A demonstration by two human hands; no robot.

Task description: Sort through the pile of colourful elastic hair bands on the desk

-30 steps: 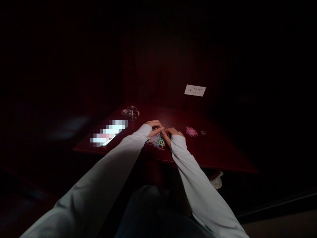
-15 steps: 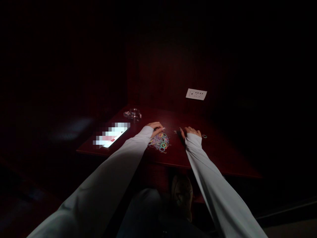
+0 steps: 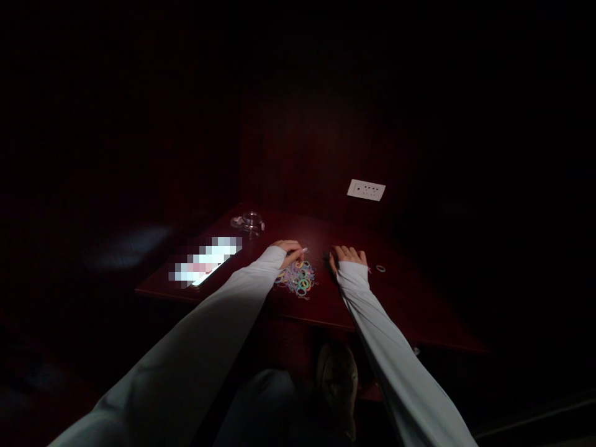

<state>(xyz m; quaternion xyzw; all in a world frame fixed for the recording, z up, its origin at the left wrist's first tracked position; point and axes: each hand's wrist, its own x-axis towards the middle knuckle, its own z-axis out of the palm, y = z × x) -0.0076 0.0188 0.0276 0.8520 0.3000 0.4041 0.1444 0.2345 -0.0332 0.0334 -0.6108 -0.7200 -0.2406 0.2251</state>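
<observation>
A heap of small colourful hair ties (image 3: 298, 282) lies on the dark red table. My left hand (image 3: 289, 249) is at the heap's far left edge, its fingers bent together and the thumb close to the index finger. Whatever may be between those fingertips is too small to make out. To the right of the heap, my right hand (image 3: 348, 254) rests palm down on the table with its fingers somewhat apart. A pinkish bit shows beside its wrist. One separate hair tie (image 3: 380, 269) lies farther right.
A lit phone or tablet (image 3: 207, 264), its screen blurred out, lies on the table's left side. Behind it stands a small clear glass jar (image 3: 252, 223). A white socket plate (image 3: 366, 190) is on the back wall. The table's front edge (image 3: 321, 321) runs below my forearms.
My right hand has moved slightly left and farther over the table, away from the single hair tie. My left hand stays by the heap. The whole view has tilted up a little.
</observation>
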